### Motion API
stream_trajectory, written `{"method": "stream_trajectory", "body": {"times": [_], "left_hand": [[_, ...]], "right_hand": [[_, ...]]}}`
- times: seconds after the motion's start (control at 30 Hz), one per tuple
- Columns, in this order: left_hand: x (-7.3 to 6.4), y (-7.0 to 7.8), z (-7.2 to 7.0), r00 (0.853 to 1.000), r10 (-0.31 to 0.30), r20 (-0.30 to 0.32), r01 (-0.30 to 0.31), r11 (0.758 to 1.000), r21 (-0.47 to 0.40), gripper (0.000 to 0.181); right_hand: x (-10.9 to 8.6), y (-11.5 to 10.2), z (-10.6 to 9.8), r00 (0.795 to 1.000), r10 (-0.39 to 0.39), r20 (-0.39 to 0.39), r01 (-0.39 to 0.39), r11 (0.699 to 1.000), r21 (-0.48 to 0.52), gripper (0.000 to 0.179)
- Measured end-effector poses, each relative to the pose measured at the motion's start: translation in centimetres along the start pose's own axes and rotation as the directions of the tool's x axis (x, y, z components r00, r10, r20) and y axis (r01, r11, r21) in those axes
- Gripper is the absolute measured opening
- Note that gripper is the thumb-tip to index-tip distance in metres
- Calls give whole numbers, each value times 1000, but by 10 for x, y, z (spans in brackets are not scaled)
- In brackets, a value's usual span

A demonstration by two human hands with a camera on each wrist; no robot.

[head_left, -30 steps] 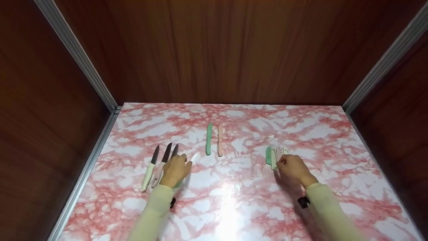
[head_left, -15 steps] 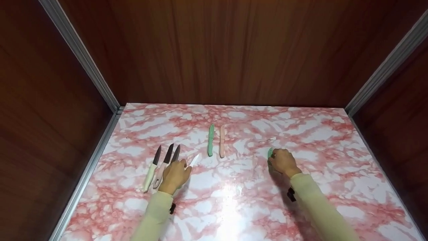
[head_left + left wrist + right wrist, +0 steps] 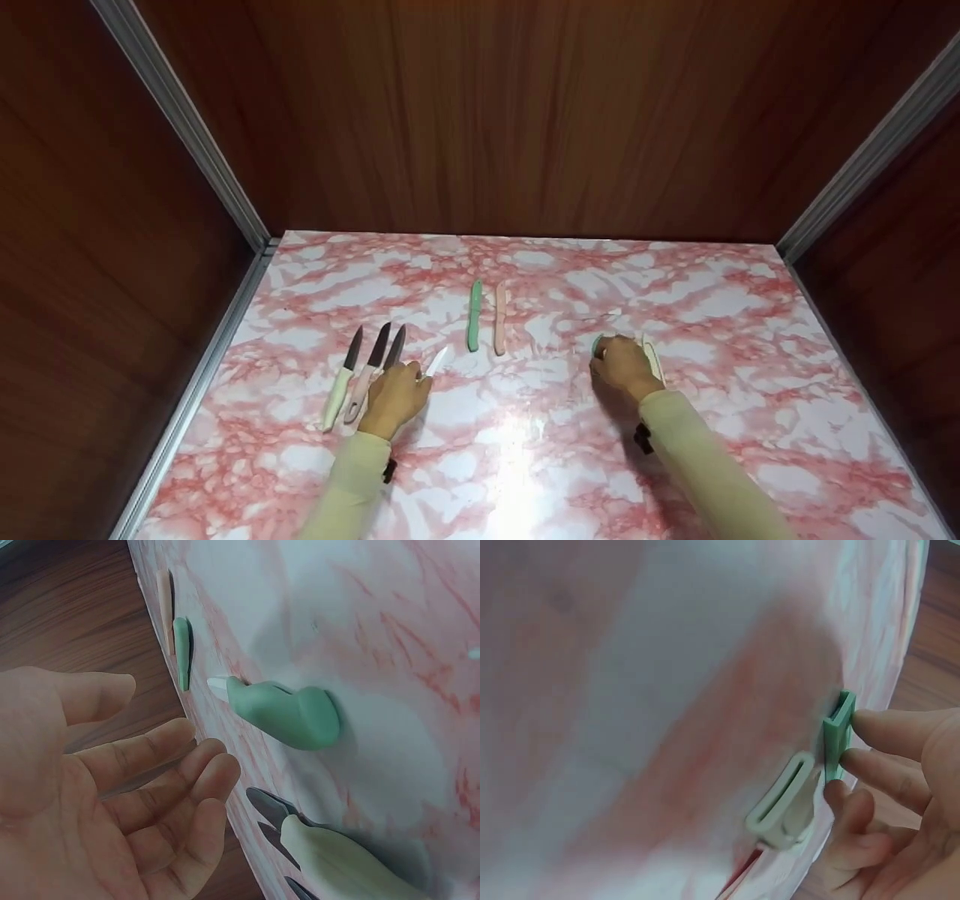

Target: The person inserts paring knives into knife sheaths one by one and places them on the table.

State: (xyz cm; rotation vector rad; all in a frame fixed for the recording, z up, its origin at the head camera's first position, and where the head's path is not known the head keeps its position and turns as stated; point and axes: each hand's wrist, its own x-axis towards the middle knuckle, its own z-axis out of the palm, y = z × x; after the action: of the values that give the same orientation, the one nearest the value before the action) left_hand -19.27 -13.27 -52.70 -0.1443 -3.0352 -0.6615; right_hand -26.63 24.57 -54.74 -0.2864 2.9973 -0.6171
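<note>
My left hand (image 3: 395, 397) is held above a row of knives, its fingers loosely bent and nothing in them. Below it lie a cream-handled knife (image 3: 335, 397), a pink-handled knife (image 3: 358, 394), another dark-bladed knife (image 3: 395, 345) with its handle hidden, and a white-bladed knife (image 3: 436, 361), whose green handle (image 3: 285, 712) shows in the left wrist view. On the right, my right hand (image 3: 624, 364) pinches a green blade cover (image 3: 838, 735) between thumb and fingers. A white blade cover (image 3: 780, 802) lies beside it, and the hand hides much of this group in the head view.
Two slim knife-shaped items, one green (image 3: 474, 315) and one pink (image 3: 500, 319), lie side by side near the middle of the marbled tabletop (image 3: 525, 450). Dark wood panels (image 3: 480, 120) stand at the back and both sides.
My right hand has moved left from the pink and white covers to the green cover, which has shifted slightly left. The left hand stays nearly still above the knives.
</note>
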Motion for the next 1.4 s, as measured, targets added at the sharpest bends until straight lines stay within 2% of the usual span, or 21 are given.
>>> {"method": "stream_trajectory", "body": {"times": [0.27, 0.47, 0.63, 0.73, 0.77, 0.83, 0.97, 1.1, 1.13, 1.27, 1.4], "left_hand": [[1, 0, 2, 1000, -22, 3, 22, 1000, 17, 24], [1, 1, 3, 1000, 0, -18, 0, 1000, 16, 24], [2, 0, 7, 1000, -5, -13, 6, 1000, 30, 22], [2, 0, 9, 1000, -16, 8, 15, 999, 44, 22], [2, -1, 10, 1000, -19, 12, 18, 999, 45, 22], [2, -1, 11, 1000, -18, 14, 18, 999, 49, 23], [3, -4, 13, 1000, -8, -14, 8, 997, 70, 23], [3, -6, 16, 999, 4, -35, -1, 996, 87, 24], [4, -6, 17, 999, 7, -38, -4, 996, 91, 25], [4, -7, 22, 1000, 1, -31, 3, 994, 113, 33], [4, -7, 26, 1000, -23, -9, 24, 991, 135, 39]], "right_hand": [[6, -10, 4, 996, 81, 41, -85, 991, 105, 12], [7, -15, 9, 993, 115, 1, -114, 982, 152, 27], [4, -21, 4, 990, 139, 8, -136, 954, 268, 62], [1, -24, 0, 992, 123, 19, -121, 921, 369, 60], [-1, -24, -1, 993, 113, 29, -115, 903, 414, 56], [-3, -26, -3, 993, 106, 60, -122, 846, 519, 41], [-8, -28, -8, 985, 116, 130, -174, 670, 722, 16], [-12, -31, -11, 979, 128, 160, -203, 519, 830, 12], [-13, -32, -12, 979, 127, 162, -204, 492, 846, 11], [-18, -34, -15, 978, 100, 183, -208, 416, 885, 6], [-23, -34, -16, 975, 27, 219, -213, 375, 902, 5]]}}
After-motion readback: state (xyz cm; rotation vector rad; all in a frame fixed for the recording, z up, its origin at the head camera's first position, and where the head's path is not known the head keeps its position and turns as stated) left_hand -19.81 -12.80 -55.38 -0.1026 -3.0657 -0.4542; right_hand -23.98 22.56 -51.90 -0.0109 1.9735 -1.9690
